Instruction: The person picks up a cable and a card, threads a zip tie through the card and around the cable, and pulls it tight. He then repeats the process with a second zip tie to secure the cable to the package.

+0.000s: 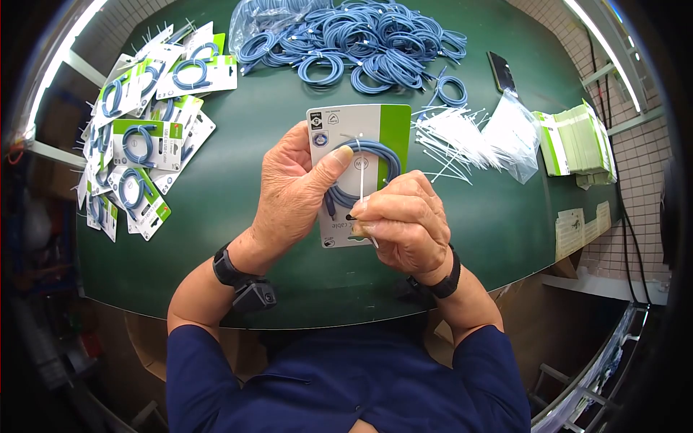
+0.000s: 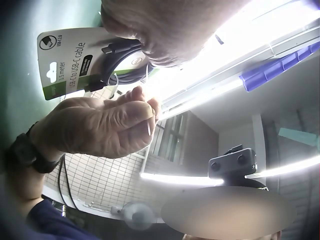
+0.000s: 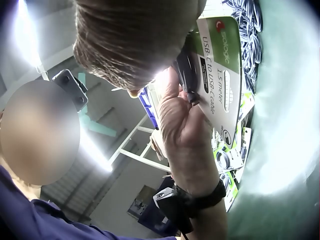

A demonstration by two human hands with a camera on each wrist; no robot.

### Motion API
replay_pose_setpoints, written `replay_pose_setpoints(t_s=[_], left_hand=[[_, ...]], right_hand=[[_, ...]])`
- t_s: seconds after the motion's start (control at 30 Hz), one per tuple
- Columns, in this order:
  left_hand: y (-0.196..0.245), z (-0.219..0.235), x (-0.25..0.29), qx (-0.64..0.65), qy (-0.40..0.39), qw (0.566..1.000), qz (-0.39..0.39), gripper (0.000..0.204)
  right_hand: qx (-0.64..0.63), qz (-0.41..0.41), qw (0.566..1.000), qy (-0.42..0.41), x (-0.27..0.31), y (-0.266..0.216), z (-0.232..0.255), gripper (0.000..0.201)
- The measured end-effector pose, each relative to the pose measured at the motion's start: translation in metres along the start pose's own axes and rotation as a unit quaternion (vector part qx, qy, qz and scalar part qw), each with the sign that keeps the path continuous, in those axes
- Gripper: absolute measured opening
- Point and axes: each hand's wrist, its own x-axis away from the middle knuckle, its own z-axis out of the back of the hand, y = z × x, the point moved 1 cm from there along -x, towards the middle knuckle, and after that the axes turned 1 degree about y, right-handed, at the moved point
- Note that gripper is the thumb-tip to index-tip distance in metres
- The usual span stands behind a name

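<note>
My left hand (image 1: 289, 184) grips a white and green cardboard card (image 1: 395, 124) from its left side, the thumb pressing a coiled blue-grey USB-C cable (image 1: 388, 157) against the front. Around the coil runs a white zip tie (image 1: 362, 169), its tail pointing toward me. Thumb and fingertips of my right hand (image 1: 408, 220) pinch that tail over the lower part of the card. The left wrist view shows the card's printed face (image 2: 75, 60) and a cable plug beside the coil. In the right wrist view, the right hand (image 3: 135, 40) covers most of the coil.
Carded cables (image 1: 137, 144) lie heaped on the left of the green table (image 1: 289, 303). A large pile of coiled cables (image 1: 382, 43) sits at the back. Loose zip ties (image 1: 455, 141), a plastic bag (image 1: 514, 137), a dark phone-like slab (image 1: 499, 71) and stacked cards (image 1: 577, 141) lie rightward.
</note>
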Motion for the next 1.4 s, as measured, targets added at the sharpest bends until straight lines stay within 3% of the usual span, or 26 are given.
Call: replay_pose_setpoints(t_s=[0.4, 0.53, 0.63, 0.67, 0.93, 1.03, 1.3, 1.4], left_hand=[[-0.002, 0.000, 0.001, -0.061, -0.003, 0.998, -0.013, 0.026], [-0.005, -0.003, 0.005, -0.098, -0.015, 0.995, -0.019, 0.025], [-0.010, -0.006, 0.008, -0.103, -0.027, 0.994, 0.001, 0.026], [-0.012, -0.007, 0.009, -0.104, -0.029, 0.994, 0.003, 0.026], [-0.023, -0.003, 0.007, -0.130, -0.028, 0.991, 0.023, 0.026], [-0.025, -0.003, 0.006, -0.114, -0.020, 0.993, 0.024, 0.025], [-0.025, -0.001, 0.004, -0.116, -0.029, 0.993, 0.021, 0.023], [-0.024, -0.001, 0.003, -0.127, -0.025, 0.992, 0.006, 0.022]], right_hand=[[0.021, -0.028, 0.999, -0.011, -0.002, 0.006, -0.004, 0.020], [0.023, -0.047, 0.998, 0.027, 0.000, 0.009, -0.001, 0.022], [-0.079, -0.162, 0.975, 0.131, 0.005, 0.009, -0.004, 0.023], [-0.077, -0.164, 0.975, 0.128, 0.006, 0.009, -0.001, 0.023], [0.087, -0.153, 0.984, 0.032, -0.003, 0.028, 0.012, 0.019], [0.138, -0.105, 0.985, 0.019, -0.003, 0.032, 0.012, 0.021], [0.199, -0.024, 0.979, -0.042, -0.003, 0.026, 0.026, 0.032], [0.177, 0.005, 0.984, -0.030, 0.001, 0.027, 0.022, 0.032]])
